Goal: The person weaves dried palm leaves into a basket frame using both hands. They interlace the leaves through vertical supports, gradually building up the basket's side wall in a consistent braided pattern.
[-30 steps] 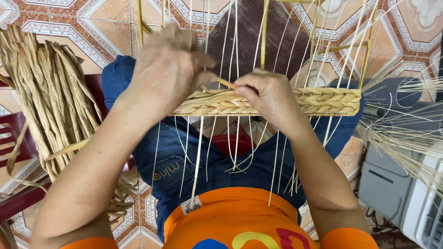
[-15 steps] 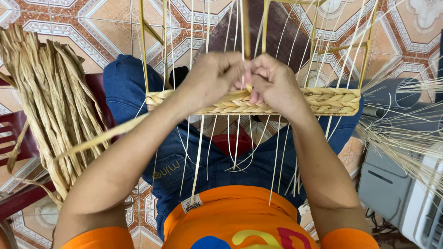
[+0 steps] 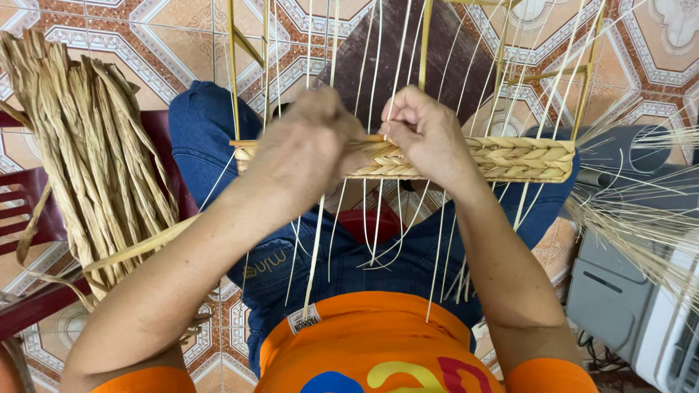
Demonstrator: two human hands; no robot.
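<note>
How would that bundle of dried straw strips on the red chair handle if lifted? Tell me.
The bundle of dried straw strips probably sags: loose ends already curl over the red chair. Likely light, being thin and dry. Strips look untied, so some may slide out.

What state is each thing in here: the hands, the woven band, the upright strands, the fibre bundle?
left hand: closed, fingers pinched at the woven band
right hand: closed, pinching a flat strip at the band's top edge
woven band: partly woven, braided rows stretched across the frame
upright strands: taut above the band, loose ends hanging below
fibre bundle: loose, unwoven, resting on a red chair
</note>
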